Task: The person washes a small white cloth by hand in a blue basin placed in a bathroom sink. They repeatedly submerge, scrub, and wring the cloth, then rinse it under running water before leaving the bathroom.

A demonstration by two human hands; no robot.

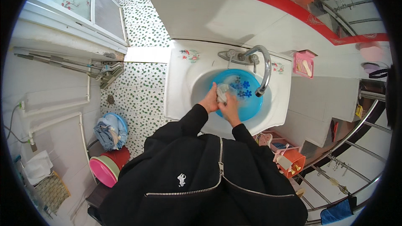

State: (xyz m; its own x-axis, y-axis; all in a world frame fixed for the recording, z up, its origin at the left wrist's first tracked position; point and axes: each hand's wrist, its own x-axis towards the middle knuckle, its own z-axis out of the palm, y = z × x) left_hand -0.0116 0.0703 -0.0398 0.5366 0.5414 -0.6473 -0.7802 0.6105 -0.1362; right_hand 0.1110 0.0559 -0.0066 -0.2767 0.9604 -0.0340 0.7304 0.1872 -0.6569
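Observation:
A crumpled pale cloth [222, 93] is held between my two hands over the near left part of a blue plastic basin [216, 116]. My left hand [209, 101] grips it from the left, thumb up along its edge. From below and to the right, the fingers of my right hand [230, 110] close on the same cloth. Cloudy water and dark blue flower prints show inside the basin. The basin sits in a white ceramic washbasin [177, 91]. A curved chrome faucet [267, 66] arches over the basin's right side; no stream shows at its spout.
Right of the washbasin, a pink soap dish [303, 64] hangs on the wall. An orange container [294, 162] stands near my right elbow. At left are a tub of denim clothes [110, 131], a pink basin [103, 171] and a flat mop [110, 72].

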